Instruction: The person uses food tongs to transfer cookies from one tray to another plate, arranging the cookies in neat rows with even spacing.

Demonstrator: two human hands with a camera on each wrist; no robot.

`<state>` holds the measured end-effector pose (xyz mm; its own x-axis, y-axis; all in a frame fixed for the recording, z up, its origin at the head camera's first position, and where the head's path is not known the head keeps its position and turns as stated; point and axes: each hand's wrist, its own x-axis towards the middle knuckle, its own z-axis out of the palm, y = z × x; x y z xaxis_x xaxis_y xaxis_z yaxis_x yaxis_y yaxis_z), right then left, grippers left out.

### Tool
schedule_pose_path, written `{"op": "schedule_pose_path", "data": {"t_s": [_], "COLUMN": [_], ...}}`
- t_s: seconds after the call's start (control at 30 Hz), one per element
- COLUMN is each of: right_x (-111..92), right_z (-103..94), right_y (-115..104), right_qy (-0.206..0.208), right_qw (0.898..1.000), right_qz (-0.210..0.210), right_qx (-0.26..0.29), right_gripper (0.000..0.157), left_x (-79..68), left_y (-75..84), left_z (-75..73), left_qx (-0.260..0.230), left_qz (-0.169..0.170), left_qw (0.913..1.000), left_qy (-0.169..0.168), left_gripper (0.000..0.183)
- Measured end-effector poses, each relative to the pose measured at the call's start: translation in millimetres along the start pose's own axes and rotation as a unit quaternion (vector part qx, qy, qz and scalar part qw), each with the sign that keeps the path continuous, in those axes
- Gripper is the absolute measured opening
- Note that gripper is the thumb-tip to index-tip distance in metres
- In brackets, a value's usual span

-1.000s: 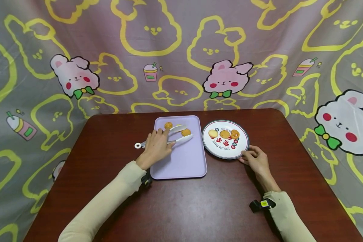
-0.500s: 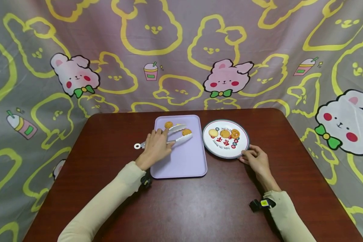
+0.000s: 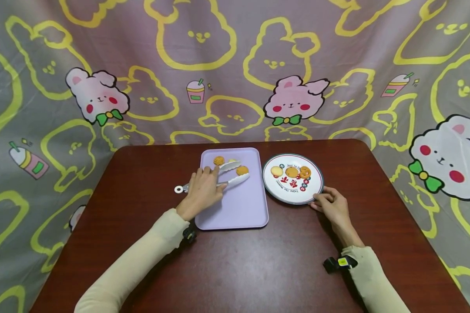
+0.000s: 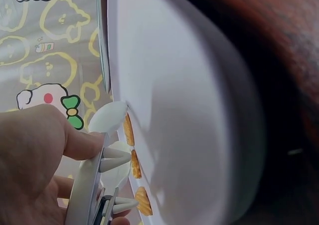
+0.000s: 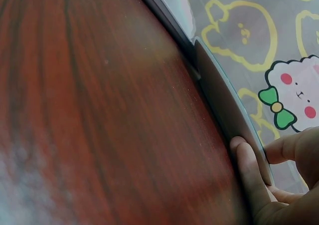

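Your head view evenly lit and fairly sharp, soft whitish glare on the dark wooden table (image 3: 254, 274) before you, grey shadow across the lavender tray (image 4: 149, 40) in your left-wrist view, blurred up close.

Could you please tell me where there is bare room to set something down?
Bare: the near end of the tray, nearer than the tongs, and the table between the sleeves. Crowded: the tray's far half, with cookies, tongs and the left hand.

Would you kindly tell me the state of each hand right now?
Left hand: closed, holding the white-tipped tongs, tips apart, over the lilac tray.
Right hand: closed, pinching the rim of the round printed plate.
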<state>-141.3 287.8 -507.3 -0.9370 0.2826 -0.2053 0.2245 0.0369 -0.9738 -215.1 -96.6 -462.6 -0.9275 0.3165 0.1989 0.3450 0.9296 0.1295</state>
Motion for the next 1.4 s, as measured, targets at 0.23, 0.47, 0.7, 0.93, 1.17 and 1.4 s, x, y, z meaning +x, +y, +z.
{"op": "schedule_pose_path", "data": {"t_s": [0.23,0.47,0.7,0.93,1.17,1.4], "right_x": [-1.3,-2.1,-2.2,-2.3,-0.9,-0.7], "right_z": [0.4,0.6,-0.1,1.1,0.9,1.1], "right_y": [-1.5,-2.2,-2.3,-3.6,-3.3,-2.5], "right_qy": [0.002,0.002,0.003,0.001,0.002,0.004], "right_qw": [1.0,1.0,1.0,1.0,1.0,1.0], "right_qz": [-0.002,0.001,0.004,0.001,0.001,0.004], "right_qx": [-0.001,-0.004,-0.007,0.005,0.0,-0.003], "right_gripper": [0.056,0.056,0.056,0.056,0.057,0.059], "left_x": [0.0,0.9,4.0,2.1,0.4,0.4], "left_y": [0.6,-0.4,-1.0,-1.7,-3.3,-3.1], "left_z": [1.3,2.2,3.1,3.8,5.6,5.8], "left_qx": [0.007,-0.001,0.005,0.011,-0.006,-0.008], "left_qz": [0.006,0.004,0.017,0.024,0.02,0.024], "left_qw": [0.9999,1.0,0.9998,0.9995,0.9997,0.9996], "left_qy": [0.006,0.002,0.004,0.017,0.015,0.013], "left_gripper": [0.064,0.062,0.06,0.059,0.058,0.058]}}
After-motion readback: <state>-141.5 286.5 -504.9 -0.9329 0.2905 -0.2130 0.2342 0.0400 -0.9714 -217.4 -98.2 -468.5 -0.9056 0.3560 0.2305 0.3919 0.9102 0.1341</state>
